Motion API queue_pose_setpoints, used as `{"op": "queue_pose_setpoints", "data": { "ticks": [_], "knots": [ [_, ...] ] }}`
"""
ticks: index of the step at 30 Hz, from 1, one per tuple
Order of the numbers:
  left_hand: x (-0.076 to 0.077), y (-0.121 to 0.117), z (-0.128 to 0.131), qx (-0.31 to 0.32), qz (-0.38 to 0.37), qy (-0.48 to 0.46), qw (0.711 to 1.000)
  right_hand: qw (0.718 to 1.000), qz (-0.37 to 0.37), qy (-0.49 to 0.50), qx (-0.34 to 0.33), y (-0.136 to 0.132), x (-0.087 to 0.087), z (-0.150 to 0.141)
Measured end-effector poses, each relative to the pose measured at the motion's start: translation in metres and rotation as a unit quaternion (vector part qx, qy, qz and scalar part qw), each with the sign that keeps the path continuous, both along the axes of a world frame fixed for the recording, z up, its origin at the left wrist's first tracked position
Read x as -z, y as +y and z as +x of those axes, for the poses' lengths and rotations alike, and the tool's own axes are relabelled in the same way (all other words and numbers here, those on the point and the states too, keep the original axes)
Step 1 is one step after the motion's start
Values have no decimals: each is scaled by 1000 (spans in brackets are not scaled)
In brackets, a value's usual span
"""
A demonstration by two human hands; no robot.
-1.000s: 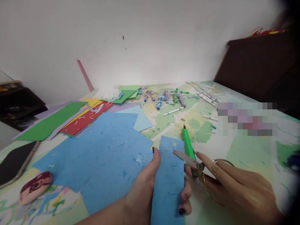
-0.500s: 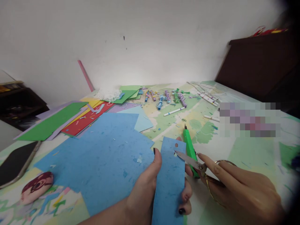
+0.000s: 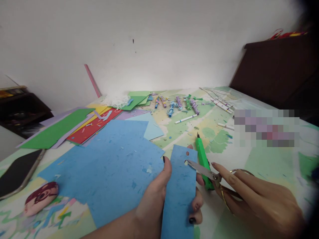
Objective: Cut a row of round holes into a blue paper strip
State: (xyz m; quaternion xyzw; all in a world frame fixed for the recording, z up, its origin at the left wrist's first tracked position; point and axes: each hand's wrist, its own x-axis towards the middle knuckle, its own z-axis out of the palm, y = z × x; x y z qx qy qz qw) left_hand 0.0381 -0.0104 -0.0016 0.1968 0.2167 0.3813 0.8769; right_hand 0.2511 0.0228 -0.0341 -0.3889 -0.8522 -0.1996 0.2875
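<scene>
My left hand grips a narrow blue paper strip, thumb along its left edge and fingertips curled round its right edge. Near the strip's top is a round hole, with a second small opening below it. In my right hand is a pair of scissors with gold-coloured handles. Their blade tips rest at the lower opening. A green box cutter, its blade tip showing, lies on the table just beyond the strip, partly hidden behind the scissors.
Large blue paper spreads to the left, near a phone and a pink oval object. Red paper and green paper lie behind. Several decorated paper rolls, white string and a white marker are farther back.
The scissor tips have shifted slightly at the lower opening, which shows a little more clearly. My left hand holds the strip almost as before, and the view has moved slightly.
</scene>
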Motion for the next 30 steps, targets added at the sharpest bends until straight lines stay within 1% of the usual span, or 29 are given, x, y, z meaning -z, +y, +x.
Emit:
{"op": "queue_pose_setpoints", "data": {
  "ticks": [3,4,6,8,10,12,14,16,17,19,22,24,26,28,29,30],
  "knots": [
    [-1,2,-4,-46,6,25,999,1000,-4,18,19,5,-1,1],
    [-2,3,-6,-59,5,40,997,999,-10,25,34,8,-2,2],
    [-4,5,-8,-95,5,65,993,995,-35,34,90,18,-6,7],
    [-6,7,-9,-133,9,77,988,980,-98,28,168,29,-11,12],
    [-7,10,-9,-167,20,95,981,961,-156,14,228,39,-16,17],
    [-5,13,-8,-179,41,132,974,947,-188,5,260,47,-20,22],
    [1,15,-9,-182,77,186,962,943,-199,-14,266,51,-21,25],
    [8,17,-10,-170,110,245,948,947,-196,-45,252,52,-20,28],
    [10,17,-10,-170,124,258,943,952,-186,-58,236,51,-18,28],
    [14,17,-9,-184,153,256,936,968,-141,-60,196,49,-16,27],
    [17,15,-6,-197,196,259,925,990,-62,-44,115,46,-17,17],
    [18,14,-4,-196,225,291,909,994,-52,-81,43,47,-21,6],
    [19,14,-3,-197,251,328,889,986,-62,-152,-32,50,-26,-5],
    [18,14,-3,-186,274,386,861,974,-64,-200,-83,57,-31,-15],
    [17,14,-3,-178,293,426,837,971,-64,-211,-94,61,-33,-19],
    [16,14,-3,-170,319,470,805,970,-63,-214,-96,65,-34,-21]
  ]
}}
